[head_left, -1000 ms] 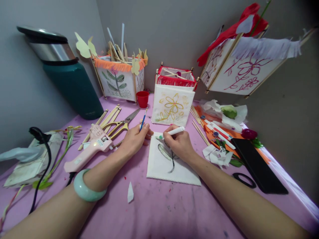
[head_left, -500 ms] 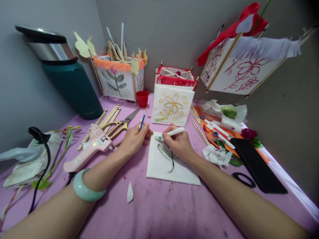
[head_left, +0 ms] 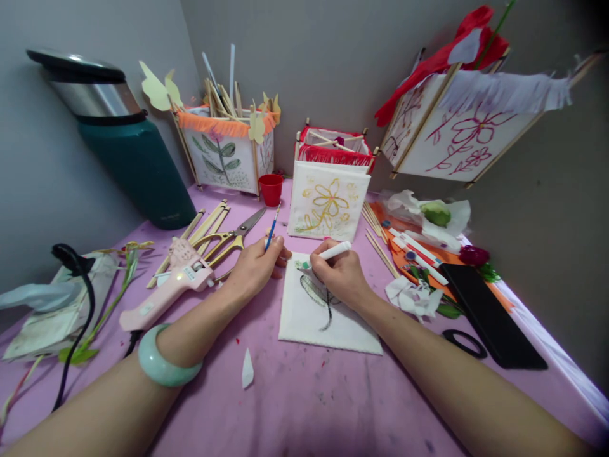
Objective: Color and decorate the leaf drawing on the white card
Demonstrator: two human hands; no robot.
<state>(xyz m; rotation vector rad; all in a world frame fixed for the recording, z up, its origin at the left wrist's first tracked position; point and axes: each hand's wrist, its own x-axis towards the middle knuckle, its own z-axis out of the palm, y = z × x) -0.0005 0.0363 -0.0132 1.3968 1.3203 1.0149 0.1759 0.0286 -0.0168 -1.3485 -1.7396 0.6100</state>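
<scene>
"Head view, then: what have we got in our fingers?"

"Our right hand (head_left: 340, 273) pinches a slim white plastic marker with a green tip (head_left: 337, 250). Our left hand (head_left: 254, 266) has its fingers closed around a thin blue-handled paintbrush (head_left: 273, 230), bristles up."

"What has just changed?"

"Little. The marker has shifted slightly over the last second, and the small green marks (head_left: 298, 263) by its tip show more plainly. Our left hand has hardly moved."

"And what does that mean for the work?"

"We'd judge the green detail is under way, in small strokes. Whether the tip touches the surface, we can't tell."

"Where is the surface we're marking?"

"The flat white square panel (head_left: 304, 327) lies between our hands on the purple tabletop (head_left: 285, 406). Its dark-outlined leaf drawing (head_left: 311, 291) is partly hidden under our right hand."

"And farther out?"

"Gold-handled metal scissors (head_left: 235, 240) and a pale pink glue gun (head_left: 166, 291) lie left of us; behind the panel stands a white square one with a yellow flower drawing (head_left: 328, 202)."
</scene>
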